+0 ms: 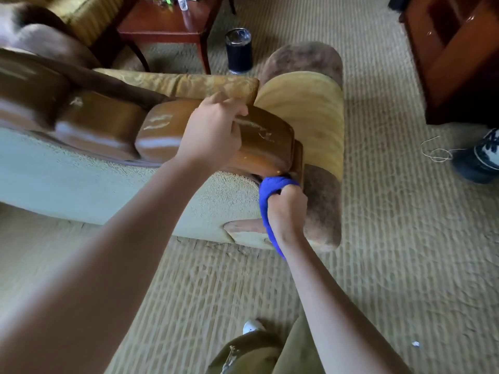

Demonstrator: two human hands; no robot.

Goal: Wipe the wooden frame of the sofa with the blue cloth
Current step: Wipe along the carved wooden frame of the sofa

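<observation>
I counted two hands in the view: the left hand (209,132) and the right hand (286,209). There was one blue cloth (270,201), and one sofa (108,168) with one wooden frame (253,141) on its top. I saw one dark cylinder container (239,51) on the carpet and one red-brown worktop (164,25) behind it. On the right side I counted one wooden cabinet (459,55), one dark shoe with white parts (480,157) and one thin loop of string (438,153). At the bottom I saw one white shoe tip (252,325).
</observation>
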